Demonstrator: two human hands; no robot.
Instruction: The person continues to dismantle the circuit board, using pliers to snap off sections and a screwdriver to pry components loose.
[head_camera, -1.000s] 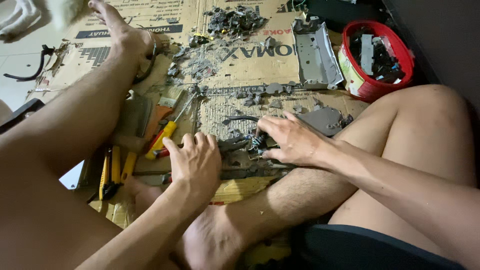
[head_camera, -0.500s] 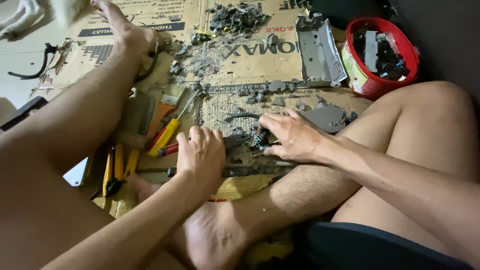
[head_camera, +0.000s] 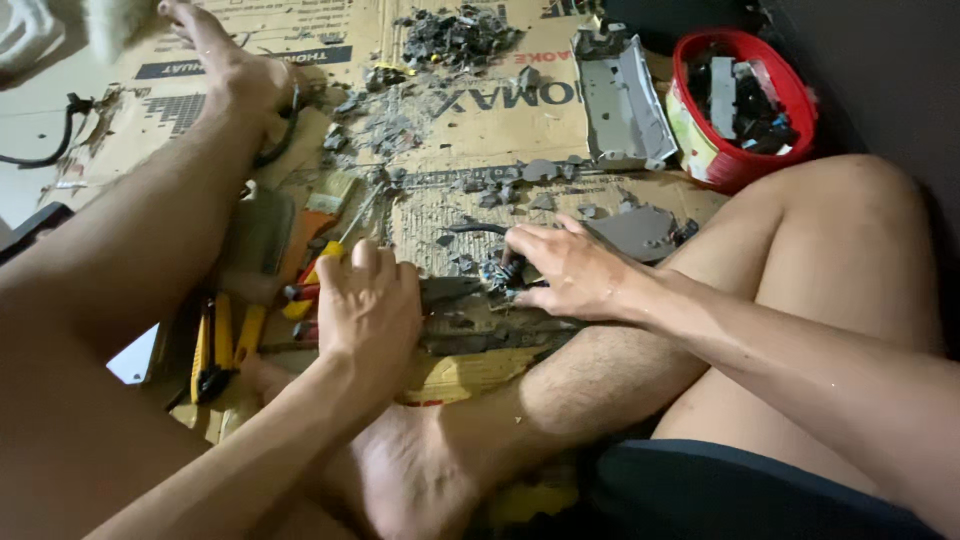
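My left hand (head_camera: 368, 305) rests palm down on a dark flat piece of broken equipment (head_camera: 470, 315) that lies on the cardboard between my legs. Its fingers curl over the piece's left end. My right hand (head_camera: 570, 270) pinches a small dark part with coloured wires (head_camera: 497, 272) at the top edge of the same piece. A yellow-handled screwdriver (head_camera: 335, 245) lies just beyond my left hand.
Flattened cardboard (head_camera: 480, 100) covers the floor, strewn with grey plastic fragments (head_camera: 455, 30). A grey casing (head_camera: 620, 95) and a red bucket of scrap parts (head_camera: 745, 95) stand at the far right. Yellow-handled pliers (head_camera: 215, 345) lie at the left by my leg.
My left hand has slid a little forward and left on the piece. My right hand has stayed on the wired part. The view shifted slightly.
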